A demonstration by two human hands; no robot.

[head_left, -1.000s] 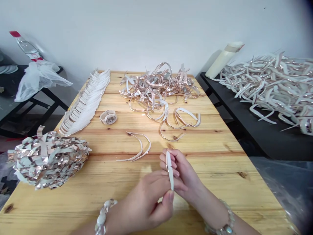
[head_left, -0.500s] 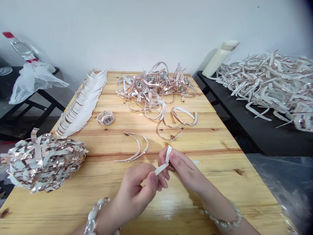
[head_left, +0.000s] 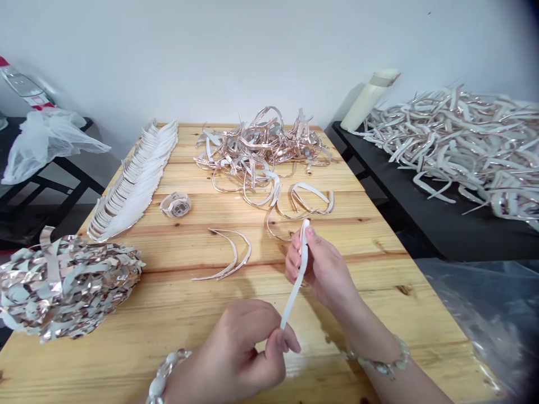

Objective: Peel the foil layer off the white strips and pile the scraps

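Note:
A narrow white strip (head_left: 296, 286) stretches between my hands above the wooden table. Its lower end is pinched between the thumb and index finger of my left hand (head_left: 252, 342). My right hand (head_left: 322, 266) grips the upper end, thumb on top and fingers curled behind. Just beyond them, two thin curved strips (head_left: 233, 261) lie on the wood, their tips together. A small coiled roll of strip (head_left: 176, 205) rests farther back. Loose pinkish metallic and white strips (head_left: 263, 148) form a tangled pile at the table's far side.
White strips in an overlapping row (head_left: 135, 182) line the table's left side. A large bundle of shiny strips (head_left: 69, 283) sits at front left. On the right, a black table (head_left: 425, 224) bears a heap of strips and a pale cylinder (head_left: 368, 101). Clear plastic (head_left: 475, 303) lies below.
My hands have moved apart, the right one up and away, the left one down and nearer. The strip, bent between them before, is now drawn out nearly straight. The view has shifted slightly.

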